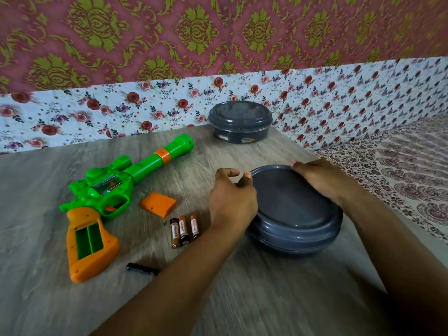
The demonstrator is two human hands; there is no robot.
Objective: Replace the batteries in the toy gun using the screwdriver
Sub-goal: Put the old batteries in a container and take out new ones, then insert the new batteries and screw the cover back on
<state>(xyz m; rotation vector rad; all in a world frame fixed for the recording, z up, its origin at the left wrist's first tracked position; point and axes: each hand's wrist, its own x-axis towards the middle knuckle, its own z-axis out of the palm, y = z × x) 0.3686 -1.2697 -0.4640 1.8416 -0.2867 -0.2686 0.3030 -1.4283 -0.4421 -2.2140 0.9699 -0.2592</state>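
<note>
A green and orange toy gun [116, 190] lies on the wooden table with its grip's battery compartment open and empty. Its orange cover [157, 204] lies beside it, with a tiny screw [164, 223] and three batteries [184, 230] side by side. A black screwdriver [143, 268] lies nearer me, partly hidden by my left forearm. My left hand [231, 200] grips the left rim of a round grey lidded container [294, 214]. My right hand [320, 178] holds its far right rim, fingers curled over the lid's edge.
A second round grey container [240, 124] stands at the table's far edge against the floral fabric. A patterned bedcover [400, 170] lies off the table's right edge. Bare wood table [60, 299] stretches in front of the gun.
</note>
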